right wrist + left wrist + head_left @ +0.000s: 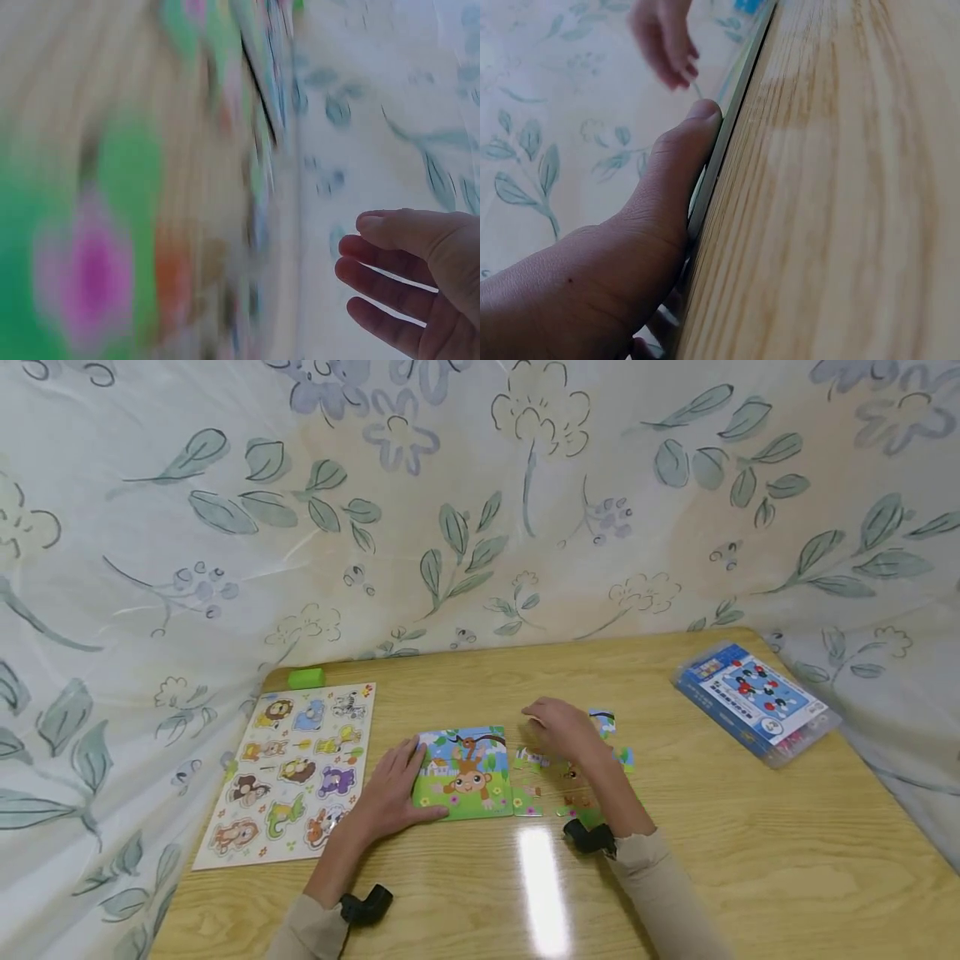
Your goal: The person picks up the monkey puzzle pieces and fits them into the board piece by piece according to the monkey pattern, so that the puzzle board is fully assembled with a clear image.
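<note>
My left hand (390,789) rests against the left side of a monkey picture puzzle board (468,777), its fingers along the side edge. The thumb (682,154) lies straight over the board's near edge in the left wrist view. To the right of the board, loose puzzle pieces (528,802) with parts of a similar monkey picture lie on the table. Above them hovers my right hand (562,727), fingers slightly bent and spread. Nothing sits between its fingers (382,289) in the right wrist view. My right forearm hides some of the pieces.
A white animal board (288,693) with several figures lies at the left, partly behind my left hand. A green block (306,678) is at its top edge. A blue boxed set (753,702) stands at the back right of the wooden table (750,860). Floral cloth (480,485) hangs behind.
</note>
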{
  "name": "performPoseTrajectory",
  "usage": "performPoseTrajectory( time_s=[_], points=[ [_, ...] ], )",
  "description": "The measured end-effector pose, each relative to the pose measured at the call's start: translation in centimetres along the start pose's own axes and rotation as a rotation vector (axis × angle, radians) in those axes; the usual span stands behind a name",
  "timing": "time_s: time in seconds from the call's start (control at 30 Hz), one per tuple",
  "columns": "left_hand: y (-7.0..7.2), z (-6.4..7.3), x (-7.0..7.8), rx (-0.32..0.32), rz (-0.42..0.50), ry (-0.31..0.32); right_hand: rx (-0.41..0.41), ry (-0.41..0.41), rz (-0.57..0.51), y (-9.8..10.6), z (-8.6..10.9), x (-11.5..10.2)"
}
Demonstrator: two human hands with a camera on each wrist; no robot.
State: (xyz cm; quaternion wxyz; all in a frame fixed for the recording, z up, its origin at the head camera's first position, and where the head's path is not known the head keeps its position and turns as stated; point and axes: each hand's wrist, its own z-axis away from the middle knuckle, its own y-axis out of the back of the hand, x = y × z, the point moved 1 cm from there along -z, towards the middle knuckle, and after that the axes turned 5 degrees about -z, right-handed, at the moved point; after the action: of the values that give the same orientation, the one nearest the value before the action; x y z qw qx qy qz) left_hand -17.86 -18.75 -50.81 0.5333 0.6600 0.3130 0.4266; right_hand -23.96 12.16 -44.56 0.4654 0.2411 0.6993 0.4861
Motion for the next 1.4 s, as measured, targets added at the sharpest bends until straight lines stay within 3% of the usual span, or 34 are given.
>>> performPoseTrajectory(
  time_s=[0.17, 0.3, 0.5, 0.8, 1.4],
  points=[
    [-0.3, 0.0, -0.1, -0.010, -0.012, 0.006, 0.025, -0.073, 0.020, 2.0, 2.1, 3.6],
    [-0.4, -0.1, -0.2, -0.027, -0.022, 0.012, -0.004, -0.142, -0.019, 3.0, 3.6, 6.0],
    [-0.4, -0.1, -0.3, -0.020, -0.024, 0.016, -0.050, -0.178, -0.039, 3.8, 4.7, 8.0],
    [-0.4, -0.1, -0.3, -0.017, -0.031, 0.006, -0.111, -0.129, -0.119, 3.9, 4.6, 8.4],
    [-0.4, -0.1, -0.2, -0.009, -0.029, 0.003, -0.168, -0.182, -0.117, 3.6, 4.8, 9.1]
  ],
)
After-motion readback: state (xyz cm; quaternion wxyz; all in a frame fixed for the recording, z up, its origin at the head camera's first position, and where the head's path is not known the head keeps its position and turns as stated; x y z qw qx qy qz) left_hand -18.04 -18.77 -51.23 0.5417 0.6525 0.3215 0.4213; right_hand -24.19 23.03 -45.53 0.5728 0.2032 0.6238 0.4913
